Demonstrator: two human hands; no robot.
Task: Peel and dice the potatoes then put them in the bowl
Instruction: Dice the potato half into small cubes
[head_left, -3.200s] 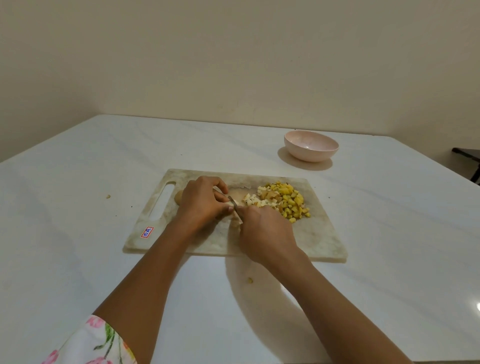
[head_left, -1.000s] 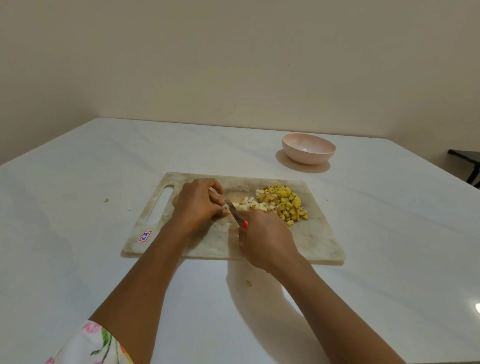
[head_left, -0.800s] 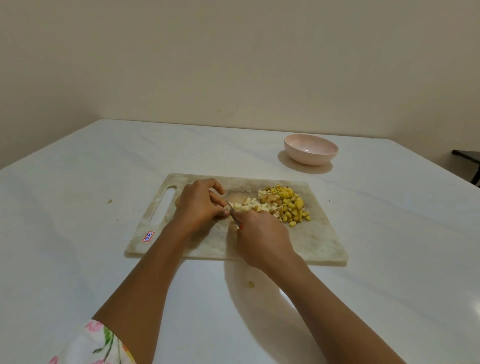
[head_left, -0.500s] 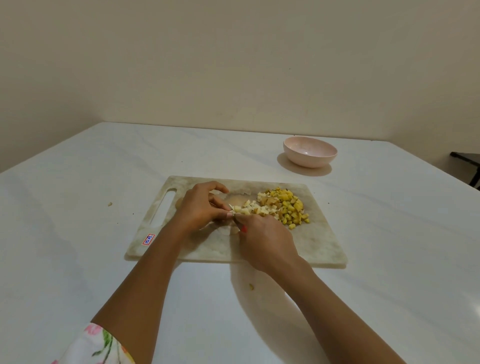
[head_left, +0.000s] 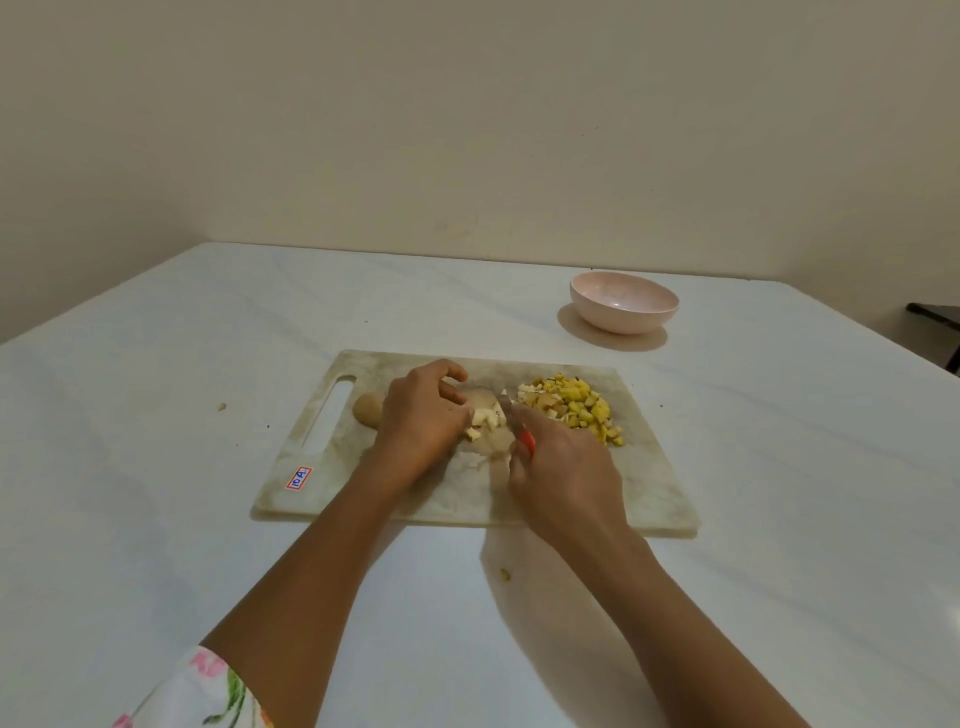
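Note:
On the marble cutting board lies a heap of yellow diced potato at the right. My left hand presses a few pale potato pieces against the board. My right hand grips a knife with a red handle, its blade down between the pale pieces and the heap. A whole unpeeled potato peeks out left of my left hand. The pink bowl stands beyond the board at the right, with nothing seen inside.
The board lies on a white table. Small scraps lie on the table left of the board and near my right forearm. A dark piece of furniture shows at the far right edge. A wall rises behind.
The knife has kept chopping beside my left fingers. The pale pieces now lie apart from the yellow heap, and the whole potato shows more at the left.

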